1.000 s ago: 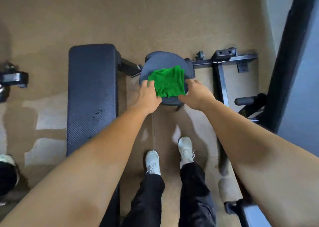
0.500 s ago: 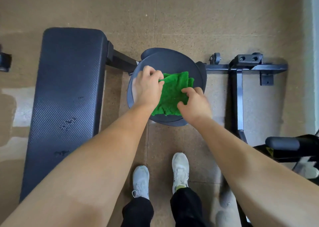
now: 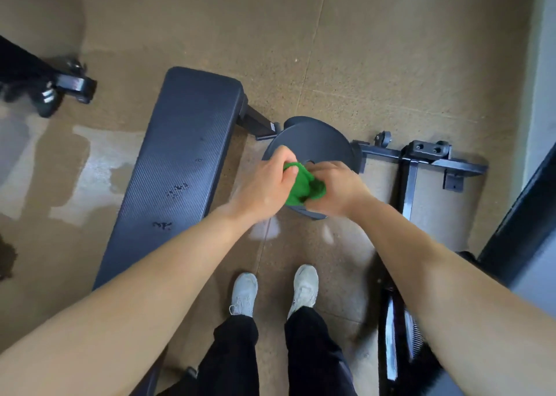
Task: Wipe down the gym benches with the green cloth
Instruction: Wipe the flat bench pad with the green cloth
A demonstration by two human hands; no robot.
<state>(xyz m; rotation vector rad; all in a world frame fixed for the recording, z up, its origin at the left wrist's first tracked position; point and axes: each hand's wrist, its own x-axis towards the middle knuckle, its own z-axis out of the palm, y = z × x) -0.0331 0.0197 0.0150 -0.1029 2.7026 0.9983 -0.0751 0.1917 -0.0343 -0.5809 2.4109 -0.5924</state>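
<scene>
I have the green cloth (image 3: pixel 304 185) bunched up between both hands, just above the near edge of the round seat pad (image 3: pixel 316 143), so I judge this to be a pause between wiping strokes: gathering or refolding the cloth rather than rubbing a surface. Whether any of it touches the pad underneath I cannot tell, since my hands cover that spot. My left hand (image 3: pixel 264 185) is closed, the thumb and curled fingers pinching the upper left of the cloth. My right hand (image 3: pixel 337 189) is curled over the other side, gripping the wad from the right, and the two hands sit almost knuckle to knuckle with only green showing between them. The long bench pad (image 3: pixel 180 161) lies just to my left, its textured top showing a few scuffs or marks, and it seems the likely next surface. That move would call for shaking the cloth into a flat fold, laying it under one open palm, and reaching left across the gap and the steel frame (image 3: pixel 421 158) joint without dropping it on the floor.
</scene>
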